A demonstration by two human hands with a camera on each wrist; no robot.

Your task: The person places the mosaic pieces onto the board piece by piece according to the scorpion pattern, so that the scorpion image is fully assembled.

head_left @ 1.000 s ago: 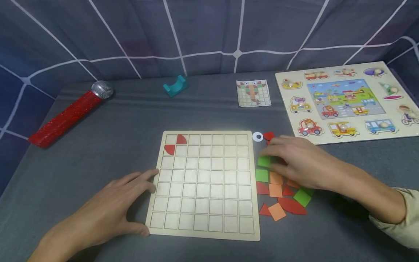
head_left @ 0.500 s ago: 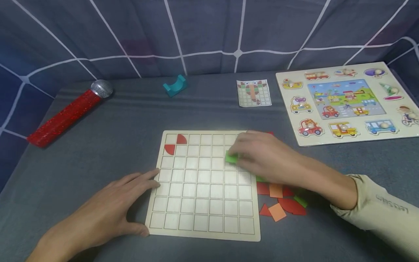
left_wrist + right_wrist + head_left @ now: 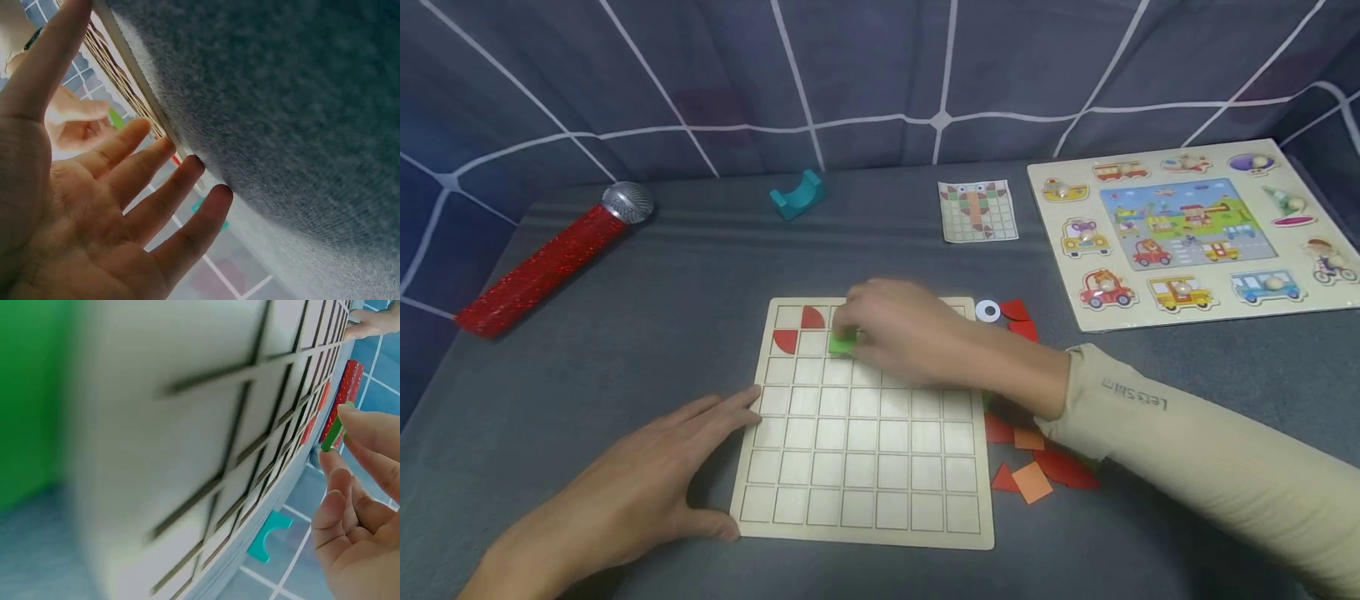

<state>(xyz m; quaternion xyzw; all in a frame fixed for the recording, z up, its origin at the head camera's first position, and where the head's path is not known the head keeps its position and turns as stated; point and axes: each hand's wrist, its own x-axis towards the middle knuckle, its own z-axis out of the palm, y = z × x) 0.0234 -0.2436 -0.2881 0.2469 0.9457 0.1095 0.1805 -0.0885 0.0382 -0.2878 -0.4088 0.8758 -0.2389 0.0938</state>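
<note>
A wooden grid board (image 3: 862,537) lies flat in the head view, with two red quarter-circle tiles (image 3: 812,317) in cells near its upper left corner. Above the upper part of the grid, my right hand (image 3: 917,337) pinches a green square tile (image 3: 841,343) between thumb and fingers. The right wrist view shows this tile (image 3: 333,433) edge-on, held off the board. My left hand (image 3: 640,483) has its fingers extended, with fingertips and thumb at the board's left edge. In the left wrist view its fingers (image 3: 178,203) are spread and grip nothing.
Loose red tiles (image 3: 1067,471), an orange square (image 3: 1032,482) and a white eye disc (image 3: 988,312) lie right of the board, partly hidden by my arm. Behind are a pattern card (image 3: 977,212), a peg puzzle (image 3: 1187,292), a teal arch (image 3: 797,197) and a red microphone (image 3: 542,271).
My right hand has taken a green square from the pile and carried it left across the board's upper part. The left hand stays at the edge.
</note>
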